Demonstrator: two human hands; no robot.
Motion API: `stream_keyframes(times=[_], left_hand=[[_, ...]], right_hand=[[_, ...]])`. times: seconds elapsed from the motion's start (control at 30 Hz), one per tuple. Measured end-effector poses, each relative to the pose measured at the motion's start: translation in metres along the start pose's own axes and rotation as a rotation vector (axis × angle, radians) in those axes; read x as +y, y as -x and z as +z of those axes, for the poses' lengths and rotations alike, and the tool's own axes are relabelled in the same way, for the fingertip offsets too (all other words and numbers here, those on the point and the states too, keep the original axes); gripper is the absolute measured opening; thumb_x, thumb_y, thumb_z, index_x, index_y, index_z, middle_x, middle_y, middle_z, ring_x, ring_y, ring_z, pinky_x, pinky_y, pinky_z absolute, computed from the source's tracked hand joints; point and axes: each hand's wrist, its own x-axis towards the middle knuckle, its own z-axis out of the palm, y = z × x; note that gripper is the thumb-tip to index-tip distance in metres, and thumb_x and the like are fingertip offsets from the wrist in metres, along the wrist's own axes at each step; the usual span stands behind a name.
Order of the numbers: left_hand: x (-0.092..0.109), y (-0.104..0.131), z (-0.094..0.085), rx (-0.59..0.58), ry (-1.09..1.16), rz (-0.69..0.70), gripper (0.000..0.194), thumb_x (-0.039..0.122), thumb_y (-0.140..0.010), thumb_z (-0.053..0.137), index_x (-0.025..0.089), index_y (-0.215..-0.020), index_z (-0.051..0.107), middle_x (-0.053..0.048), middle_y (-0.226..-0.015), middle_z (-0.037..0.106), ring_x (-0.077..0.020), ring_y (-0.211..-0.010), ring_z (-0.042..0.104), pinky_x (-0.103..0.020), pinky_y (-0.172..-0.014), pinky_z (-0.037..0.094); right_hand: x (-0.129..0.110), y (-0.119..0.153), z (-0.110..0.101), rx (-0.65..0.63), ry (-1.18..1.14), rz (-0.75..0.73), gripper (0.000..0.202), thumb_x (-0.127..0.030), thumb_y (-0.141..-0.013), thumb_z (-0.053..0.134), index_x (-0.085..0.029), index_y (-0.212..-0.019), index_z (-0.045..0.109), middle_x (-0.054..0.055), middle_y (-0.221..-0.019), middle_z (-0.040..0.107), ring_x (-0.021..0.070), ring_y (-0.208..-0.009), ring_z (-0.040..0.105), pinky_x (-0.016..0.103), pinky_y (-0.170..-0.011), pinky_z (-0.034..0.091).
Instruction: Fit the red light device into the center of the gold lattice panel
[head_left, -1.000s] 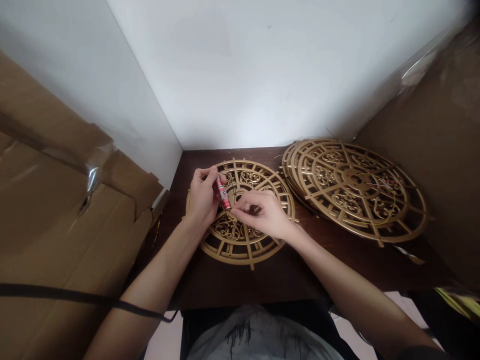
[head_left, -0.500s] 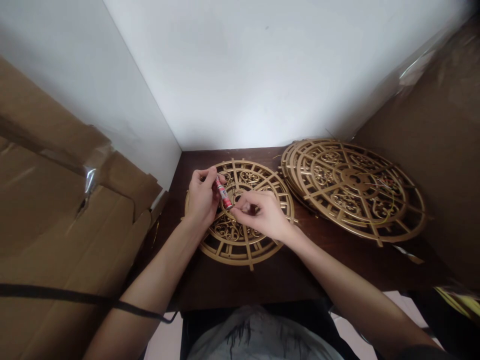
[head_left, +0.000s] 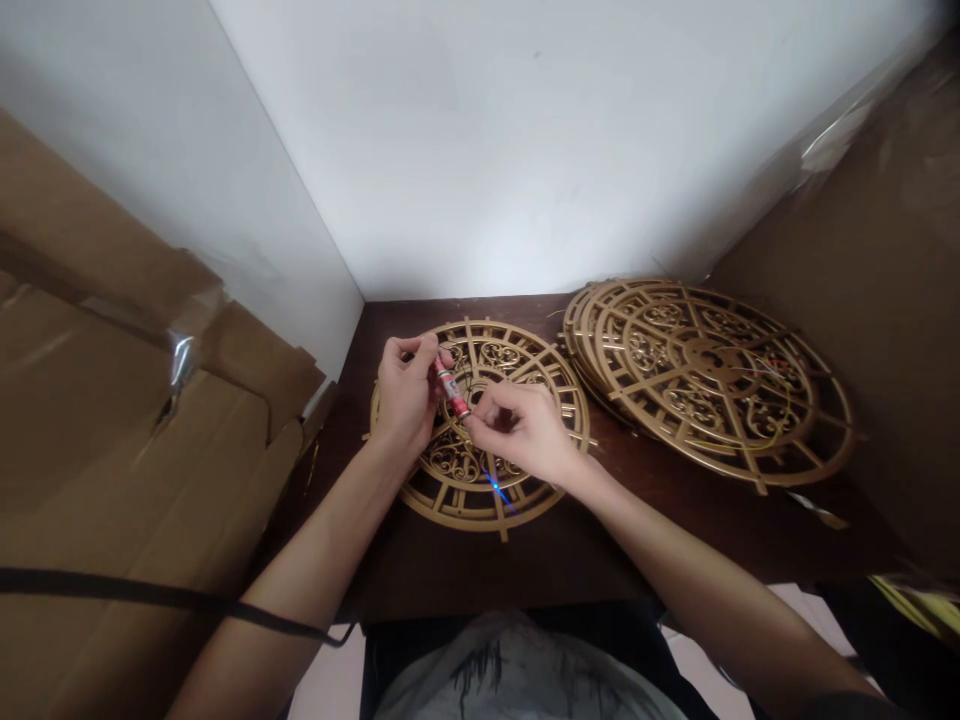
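Observation:
My left hand (head_left: 409, 385) is closed around the upper end of a red battery (head_left: 454, 393), a slim cylinder with pale bands that tilts down to the right. At its lower end, my right hand (head_left: 521, 425) has thumb and forefinger pinched together, touching the tip; what lies in that pinch is too small to make out. Under both hands lies a round gold openwork clock face (head_left: 499, 522) with scrolls and bars. A small blue light (head_left: 495, 487) glows on its near side. A thin dark wire shows near the disc's centre.
To the right, several similar gold discs (head_left: 724, 365) are stacked, with thin coloured wires on top. A small brush (head_left: 821, 510) lies beside them on the dark table (head_left: 442, 580). Cardboard boxes (head_left: 150, 450) stand at left; a white wall (head_left: 525, 150) rises behind. A black cord (head_left: 187, 598) crosses the lower left.
A blue light has come on at the near side of the disc. The battery's lower end and my right fingertips have shifted very slightly to the right.

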Motion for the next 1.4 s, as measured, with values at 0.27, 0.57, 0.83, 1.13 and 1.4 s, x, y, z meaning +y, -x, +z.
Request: stream_keyframes(times=[0.27,0.57,0.83,1.13,1.4], left_hand=[[-0.0009,0.0021,0.0012,0.015,-0.018,0.039,0.025,0.024,-0.075,0.066,0.02,-0.08,0.041,0.007,-0.054,0.056,-0.0049,-0.036,0.045,-0.013,-0.033,0.03],[-0.0003,0.0029,0.0032,0.018,-0.027,0.043,0.025,0.021,-0.073,0.065,0.019,-0.079,0.04,0.007,-0.053,0.056,-0.0046,-0.035,0.043,-0.013,-0.032,0.028],[-0.0007,0.004,0.0037,0.023,-0.027,0.054,0.026,0.021,-0.072,0.065,0.02,-0.079,0.041,0.007,-0.053,0.056,-0.0053,-0.036,0.045,-0.013,-0.033,0.032],[-0.0015,0.0044,0.004,0.009,-0.014,0.028,0.025,0.02,-0.073,0.064,0.019,-0.079,0.04,0.007,-0.053,0.055,-0.0048,-0.035,0.043,-0.014,-0.033,0.031],[-0.0015,0.0039,0.0049,0.008,-0.011,0.036,0.025,0.02,-0.074,0.064,0.019,-0.078,0.04,0.007,-0.054,0.055,-0.0045,-0.035,0.042,-0.014,-0.033,0.031]], right_hand=[[-0.0012,-0.0019,0.0016,-0.012,0.026,-0.052,0.018,-0.018,-0.074,0.057,-0.017,-0.057,0.05,-0.002,-0.058,0.055,0.0085,-0.052,0.049,0.023,-0.055,0.039],[0.0005,-0.0013,0.0036,0.005,0.048,-0.086,0.019,-0.021,-0.075,0.054,-0.018,-0.056,0.051,-0.004,-0.057,0.055,0.0087,-0.052,0.05,0.022,-0.055,0.04],[0.0017,-0.001,0.0035,0.022,0.052,-0.129,0.018,-0.019,-0.075,0.055,-0.017,-0.057,0.053,-0.004,-0.057,0.056,0.0081,-0.052,0.052,0.021,-0.055,0.041],[0.0027,-0.0006,0.0045,0.01,0.072,-0.137,0.019,-0.022,-0.076,0.054,-0.017,-0.058,0.052,-0.003,-0.056,0.056,0.0081,-0.051,0.05,0.021,-0.055,0.04],[0.0049,0.0006,0.0056,0.0,0.051,-0.129,0.019,-0.022,-0.076,0.053,-0.017,-0.058,0.052,-0.003,-0.056,0.055,0.0081,-0.052,0.05,0.022,-0.055,0.04]])
